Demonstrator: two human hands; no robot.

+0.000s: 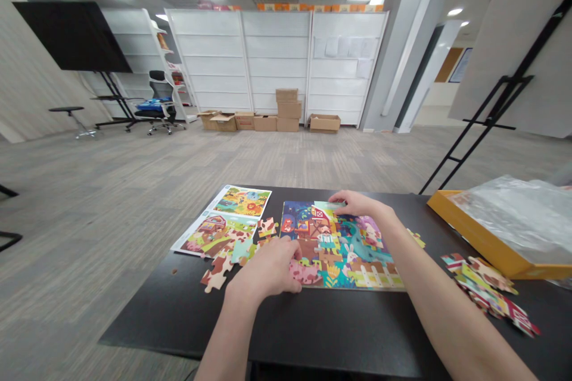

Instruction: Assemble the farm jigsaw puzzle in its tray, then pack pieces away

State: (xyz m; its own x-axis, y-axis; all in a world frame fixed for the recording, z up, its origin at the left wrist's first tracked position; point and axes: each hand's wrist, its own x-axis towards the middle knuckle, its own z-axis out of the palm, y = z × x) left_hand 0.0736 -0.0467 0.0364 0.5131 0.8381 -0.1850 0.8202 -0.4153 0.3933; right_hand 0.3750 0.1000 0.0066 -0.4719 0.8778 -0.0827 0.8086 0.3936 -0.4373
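Note:
A jigsaw puzzle board (375, 280) lies on the black table, covered with colourful pieces showing a farmer, a rabbit and a fence. At its lower left corner, my left hand (270, 265) has bent fingers and thumb around the edge of a pink pig puzzle piece (307, 274). My right hand (357, 203) reaches over the board to its far edge, fingertips closed on a pale green puzzle piece (328, 206). Part of the board's right side is hidden by my right forearm. Loose cow-patterned pieces (217, 274) lie left of my left hand.
A printed picture sheet (190, 239) lies at the table's left. To the right are a pile of loose pieces (487, 292) and a yellow box (482, 238) holding clear plastic. Beyond the table stand cardboard boxes (288, 110), white shelves (277, 47) and an office chair (156, 101).

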